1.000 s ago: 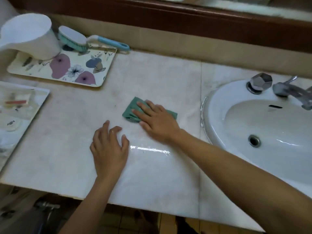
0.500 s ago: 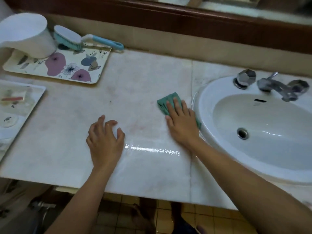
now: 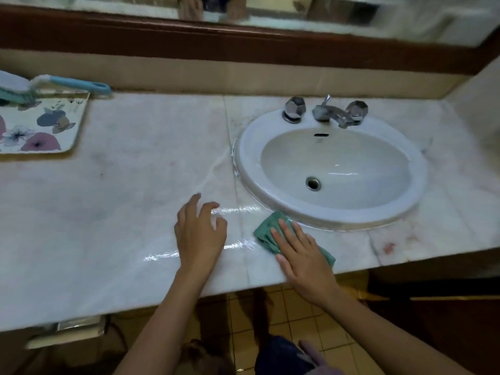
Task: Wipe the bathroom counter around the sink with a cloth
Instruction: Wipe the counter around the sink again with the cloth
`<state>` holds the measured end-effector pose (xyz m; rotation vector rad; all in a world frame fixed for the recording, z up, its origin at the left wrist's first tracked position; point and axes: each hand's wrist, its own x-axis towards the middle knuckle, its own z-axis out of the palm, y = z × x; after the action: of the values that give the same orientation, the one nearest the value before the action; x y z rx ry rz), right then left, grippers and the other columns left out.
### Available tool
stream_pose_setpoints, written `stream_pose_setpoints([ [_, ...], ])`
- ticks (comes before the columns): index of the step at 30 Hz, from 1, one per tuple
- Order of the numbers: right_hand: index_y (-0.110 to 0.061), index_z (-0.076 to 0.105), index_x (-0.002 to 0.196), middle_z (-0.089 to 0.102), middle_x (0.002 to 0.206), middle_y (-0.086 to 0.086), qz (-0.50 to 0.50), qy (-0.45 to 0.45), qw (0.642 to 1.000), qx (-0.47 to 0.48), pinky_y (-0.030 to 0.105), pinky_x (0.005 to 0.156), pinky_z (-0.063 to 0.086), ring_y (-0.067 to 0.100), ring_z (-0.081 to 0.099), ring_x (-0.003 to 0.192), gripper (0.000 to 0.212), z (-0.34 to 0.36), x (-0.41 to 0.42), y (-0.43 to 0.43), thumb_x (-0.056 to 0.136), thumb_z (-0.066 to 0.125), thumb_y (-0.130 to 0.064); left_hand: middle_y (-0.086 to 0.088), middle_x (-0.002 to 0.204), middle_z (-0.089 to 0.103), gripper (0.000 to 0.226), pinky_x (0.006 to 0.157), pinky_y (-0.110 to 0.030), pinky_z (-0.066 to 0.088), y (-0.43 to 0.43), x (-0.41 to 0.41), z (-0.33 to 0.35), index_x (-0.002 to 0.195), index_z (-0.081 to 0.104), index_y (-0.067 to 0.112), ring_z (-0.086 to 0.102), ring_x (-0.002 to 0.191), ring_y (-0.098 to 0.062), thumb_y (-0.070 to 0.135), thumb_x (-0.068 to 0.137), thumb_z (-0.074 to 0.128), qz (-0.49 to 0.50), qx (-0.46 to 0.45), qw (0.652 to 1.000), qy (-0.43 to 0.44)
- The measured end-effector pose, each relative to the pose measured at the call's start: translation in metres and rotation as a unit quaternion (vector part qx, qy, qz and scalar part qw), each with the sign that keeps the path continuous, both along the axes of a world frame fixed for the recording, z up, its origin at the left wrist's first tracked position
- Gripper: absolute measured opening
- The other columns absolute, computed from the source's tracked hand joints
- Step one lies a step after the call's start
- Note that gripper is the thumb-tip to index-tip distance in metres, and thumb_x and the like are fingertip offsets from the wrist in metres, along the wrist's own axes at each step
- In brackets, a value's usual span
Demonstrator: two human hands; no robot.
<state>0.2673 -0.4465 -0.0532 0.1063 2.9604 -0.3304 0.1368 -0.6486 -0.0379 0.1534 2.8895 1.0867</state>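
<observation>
A pale marble counter (image 3: 130, 201) holds a white oval sink (image 3: 416, 185) set into its right half. My right hand (image 3: 303, 255) lies flat on a crumpled green cloth (image 3: 266, 230) and presses it to the counter just in front of the sink's front-left rim. The cloth's far end peeks out under my wrist near the counter's front edge. My left hand (image 3: 198, 234) rests on the counter to the left of the cloth, fingers spread, nothing in it. Wet streaks shine on the marble between the two hands.
A chrome tap (image 3: 328, 113) with two faceted knobs stands behind the sink. A floral tray (image 3: 40, 128) sits at the far left with a blue-handled brush (image 3: 78, 83) over its back edge. A wood-framed mirror (image 3: 243, 39) runs along the wall. Tiled floor shows below the counter's edge.
My right hand has slid the cloth from the middle of the counter to the sink's left side, then down to its front-left rim. My view has swung right.
</observation>
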Motion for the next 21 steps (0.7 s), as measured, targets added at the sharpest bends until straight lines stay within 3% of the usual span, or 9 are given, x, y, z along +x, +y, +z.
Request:
stream_pose_setpoints([
  [6,-0.029,0.018,0.152,0.014,0.16,-0.003,-0.104,0.033,0.994,-0.004,0.046,0.114,0.021,0.015,0.003,0.148,0.054,-0.002,0.079,0.102,0.1,0.023,-0.043,-0.002,0.149,0.044,0.036,0.105,-0.045,0.033,0.01,0.018,-0.012,0.121,0.064,0.022,0.038,0.134,-0.027,0.024,0.085,0.059,-0.002,-0.075,0.997,-0.021],
  [11,-0.027,0.02,0.151,0.012,0.16,-0.005,-0.213,0.052,0.975,-0.026,0.046,0.117,0.015,0.016,0.002,0.148,0.054,-0.002,0.115,0.186,0.099,0.024,-0.04,-0.005,0.142,0.046,0.035,0.106,-0.049,0.03,0.046,0.019,0.002,0.118,0.065,0.02,0.037,0.132,-0.03,0.025,0.084,0.061,0.012,-0.051,0.998,-0.027],
  [18,-0.022,0.025,0.151,0.018,0.159,0.0,-0.3,0.075,0.951,0.005,0.044,0.115,0.019,0.022,0.012,0.147,0.056,-0.01,0.096,0.29,0.098,0.022,-0.04,0.005,0.131,0.049,0.029,0.097,-0.035,0.029,0.179,0.06,0.018,0.104,0.067,0.026,0.04,0.125,-0.018,0.026,0.076,0.057,-0.128,0.036,0.99,0.036],
  [21,-0.022,0.023,0.152,0.017,0.16,0.004,-0.321,0.062,0.945,0.019,0.044,0.114,0.02,0.024,0.011,0.147,0.053,-0.009,0.081,0.343,0.102,0.027,-0.036,0.004,0.13,0.051,0.03,0.097,-0.039,0.033,0.241,0.061,0.02,0.102,0.068,0.026,0.043,0.126,-0.02,0.028,0.075,0.054,-0.175,0.033,0.983,0.044],
])
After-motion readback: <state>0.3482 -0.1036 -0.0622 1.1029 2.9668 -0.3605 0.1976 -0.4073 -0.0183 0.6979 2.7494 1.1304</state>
